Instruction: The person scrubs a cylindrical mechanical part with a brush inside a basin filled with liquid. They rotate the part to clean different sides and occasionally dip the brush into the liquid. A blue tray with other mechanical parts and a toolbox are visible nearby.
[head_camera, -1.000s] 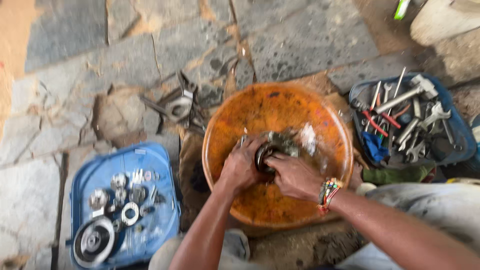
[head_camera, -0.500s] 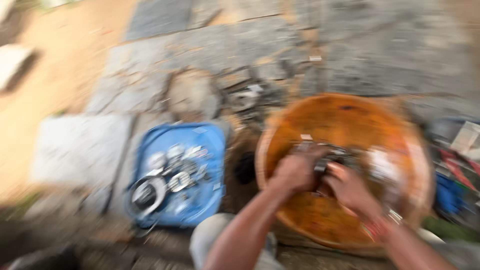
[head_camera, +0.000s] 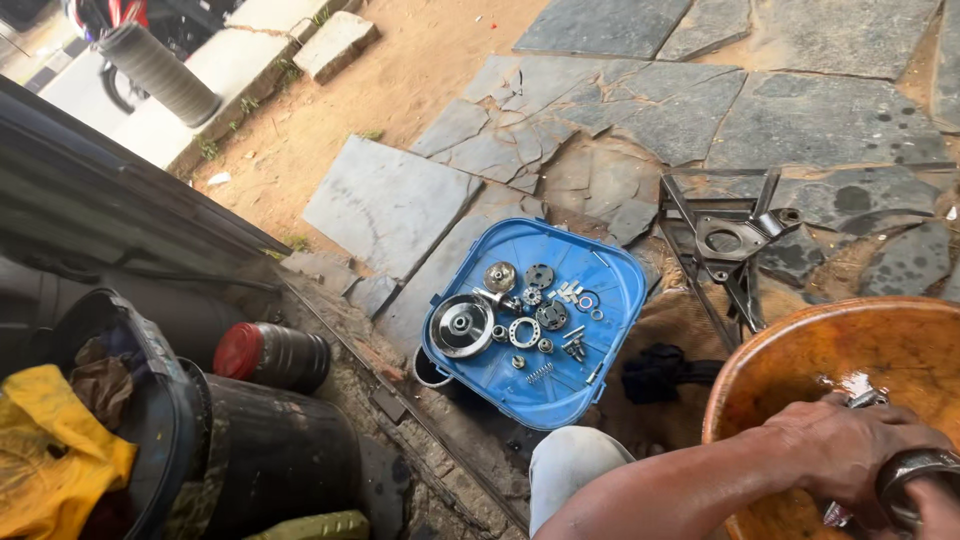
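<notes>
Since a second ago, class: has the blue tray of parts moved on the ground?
No. The blue tray lies beside the orange basin as before; only the camera swung left.

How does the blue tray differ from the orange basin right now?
The blue tray is shallow, squarish with rounded corners, and lies fully in view on the stone paving; the orange basin is round, deeper, and cut off by the picture's edge. The blue tray holds dry metal parts laid out singly, such as a large pulley; the orange basin holds liquid, and the left hand works in it. Both hold metal parts.
</notes>
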